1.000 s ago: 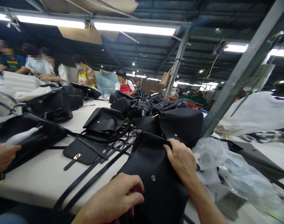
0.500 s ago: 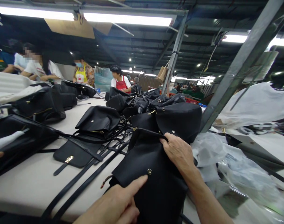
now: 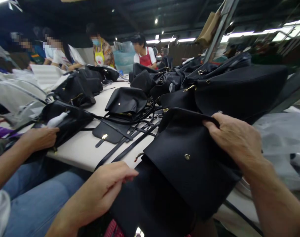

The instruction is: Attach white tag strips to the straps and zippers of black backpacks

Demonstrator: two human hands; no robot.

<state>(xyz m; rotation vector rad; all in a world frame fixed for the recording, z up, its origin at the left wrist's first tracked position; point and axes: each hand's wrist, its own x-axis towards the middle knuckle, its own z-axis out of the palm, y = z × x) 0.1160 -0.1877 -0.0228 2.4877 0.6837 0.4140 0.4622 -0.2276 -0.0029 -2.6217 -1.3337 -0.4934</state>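
Observation:
A black leather bag [image 3: 187, 164] with a brass snap on its front lies at the table's near edge, part of it hanging off toward me. My right hand [image 3: 235, 140] grips the bag's top rim, fingers curled over it. My left hand [image 3: 108, 189] is closed at the bag's lower left edge, pinching the leather. Black straps [image 3: 130, 143] run from the bag across the table.
Several more black bags [image 3: 126, 102] are piled along the white table [image 3: 83, 148]. A co-worker's hand [image 3: 38, 138] at my left rests on another black bag [image 3: 66, 120]. Other people sit along the far side. Clear plastic wrapping [image 3: 280, 138] lies at the right.
The view dropped lower and closer. My left hand went from pointing at the snap to pinching the bag's lower left edge. The bag came toward me, over the table edge. The right hand kept its grip.

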